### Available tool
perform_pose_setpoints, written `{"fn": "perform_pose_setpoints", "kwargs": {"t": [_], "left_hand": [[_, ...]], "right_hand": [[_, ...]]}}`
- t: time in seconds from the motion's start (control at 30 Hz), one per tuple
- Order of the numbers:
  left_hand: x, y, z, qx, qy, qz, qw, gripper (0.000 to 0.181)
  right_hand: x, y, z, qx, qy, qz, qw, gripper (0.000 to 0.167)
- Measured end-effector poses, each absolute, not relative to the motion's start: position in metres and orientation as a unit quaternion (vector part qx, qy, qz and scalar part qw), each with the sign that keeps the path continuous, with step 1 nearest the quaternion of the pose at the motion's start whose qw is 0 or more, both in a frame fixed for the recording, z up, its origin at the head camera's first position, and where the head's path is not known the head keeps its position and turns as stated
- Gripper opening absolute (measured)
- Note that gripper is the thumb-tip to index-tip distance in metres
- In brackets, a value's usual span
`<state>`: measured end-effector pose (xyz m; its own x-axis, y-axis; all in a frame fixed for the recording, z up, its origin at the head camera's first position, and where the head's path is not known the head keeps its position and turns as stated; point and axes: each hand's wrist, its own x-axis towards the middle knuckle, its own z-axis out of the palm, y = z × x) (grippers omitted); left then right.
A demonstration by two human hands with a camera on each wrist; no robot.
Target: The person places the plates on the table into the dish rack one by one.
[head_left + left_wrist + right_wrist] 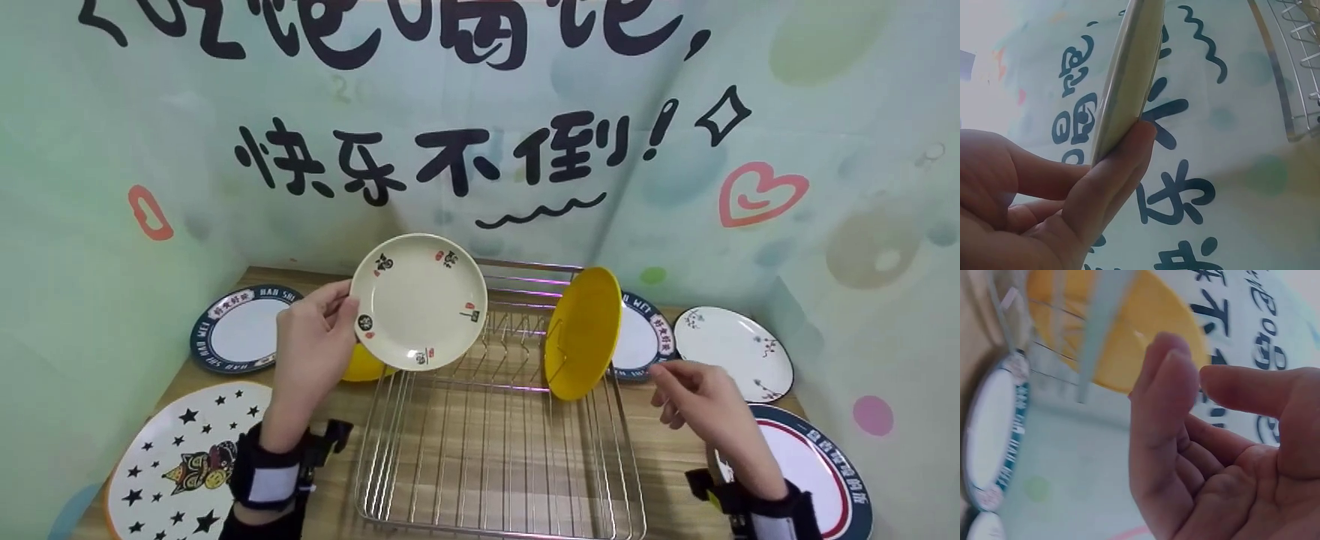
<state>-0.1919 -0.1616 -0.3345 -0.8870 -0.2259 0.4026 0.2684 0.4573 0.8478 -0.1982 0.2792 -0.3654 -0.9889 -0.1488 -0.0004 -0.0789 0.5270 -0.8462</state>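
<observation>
Evidently, the left hand pinched a cream plate by its left edge, face showing, raised over the rear left of the wire rack; its small black-and-red marks were too small to read. The right hand held nothing, fingers loosely bent, thumb near fingertips, beside a yellow plate upright in the rack. Backdrop read "快乐不倒!" Left blue-rimmed plate on the desk: "HAO SHI", "HAO WEI".

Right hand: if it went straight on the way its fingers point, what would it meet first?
Probably the yellow plate standing in the wire rack; depth is unclear, so the rack's side might come first.
</observation>
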Motion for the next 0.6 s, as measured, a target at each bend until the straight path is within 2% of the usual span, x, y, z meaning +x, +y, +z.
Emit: {"fn": "perform_pose_setpoints", "kwargs": {"t": [0.23, 0.4, 0.6], "left_hand": [[-0.182, -0.157, -0.337, -0.016, -0.806, -0.535, 0.255, 0.025], [-0.179, -0.155, -0.338, -0.022, -0.796, -0.54, 0.272, 0.026], [-0.176, -0.145, -0.336, -0.045, -0.799, -0.534, 0.272, 0.025]], "right_hand": [[-0.193, 0.274, -0.326, -0.099, 0.884, -0.457, -0.007, 0.033], [-0.194, 0.264, -0.314, -0.123, 0.877, -0.462, -0.043, 0.028], [-0.195, 0.239, -0.314, -0.149, 0.863, -0.482, -0.034, 0.024]]}}
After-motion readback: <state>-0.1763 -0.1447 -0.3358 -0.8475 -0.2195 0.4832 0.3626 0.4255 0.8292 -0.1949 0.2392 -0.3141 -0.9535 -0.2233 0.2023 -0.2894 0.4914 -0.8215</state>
